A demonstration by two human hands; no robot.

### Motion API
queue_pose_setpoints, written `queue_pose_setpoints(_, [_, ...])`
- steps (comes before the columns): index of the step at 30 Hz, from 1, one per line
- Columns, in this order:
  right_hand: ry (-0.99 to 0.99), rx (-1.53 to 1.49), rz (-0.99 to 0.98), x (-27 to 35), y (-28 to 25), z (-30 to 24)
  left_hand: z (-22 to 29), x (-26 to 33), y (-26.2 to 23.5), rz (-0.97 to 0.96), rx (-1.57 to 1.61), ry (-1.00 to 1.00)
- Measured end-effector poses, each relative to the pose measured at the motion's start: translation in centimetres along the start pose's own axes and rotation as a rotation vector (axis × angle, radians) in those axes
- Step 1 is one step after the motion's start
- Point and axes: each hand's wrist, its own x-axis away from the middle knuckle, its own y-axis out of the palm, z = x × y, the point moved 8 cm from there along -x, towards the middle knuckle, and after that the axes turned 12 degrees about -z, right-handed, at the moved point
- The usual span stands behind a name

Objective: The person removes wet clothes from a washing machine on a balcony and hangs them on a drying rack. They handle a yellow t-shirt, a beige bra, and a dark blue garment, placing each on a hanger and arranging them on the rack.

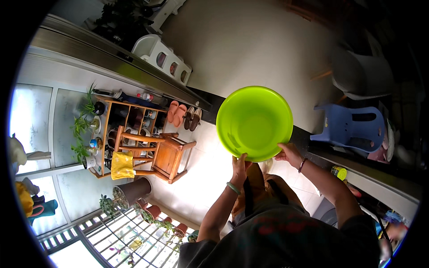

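Observation:
A round bright green plastic basin [254, 123] is held out in front of my body, and its inside shows nothing but a few dim reflections. My left hand [240, 169], with a pale green bangle at the wrist, grips the near rim with the thumb over the edge. On the near right part of the rim, my right hand [290, 156] has closed in the same way, a dark band round its wrist. The fingers of both hands are partly hidden beneath the basin.
Left of me stand a wooden chair [172, 157] with a yellow cloth [122, 165], a shoe rack [129, 117] and pink slippers [177, 113]. A dark threshold [300, 135] crosses the floor under the basin. A blue plastic chair [351, 126] is at the right; potted plants [134, 192] line the lower left.

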Motion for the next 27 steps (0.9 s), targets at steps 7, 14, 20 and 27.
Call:
queue_pose_setpoints(7, [0.059,0.018,0.039,-10.3,1.0,-7.0,7.9,-7.5,1.1,0.024,0.025,-0.024])
queue_pose_setpoints(14, [0.162,0.12,0.282,-25.4,-0.1,-12.5,13.5,-21.2,-0.8,0.112,0.166,-0.086])
queue_pose_setpoints(20, [0.165,0.178,0.265,-41.7,0.4,-15.5,21.3,-31.7,-2.5,0.067,0.147,-0.009])
queue_pose_setpoints(27, [0.151,0.075,0.165,-58.8,4.2,-16.1,23.8,-43.7,-6.9,0.191,0.31,0.041])
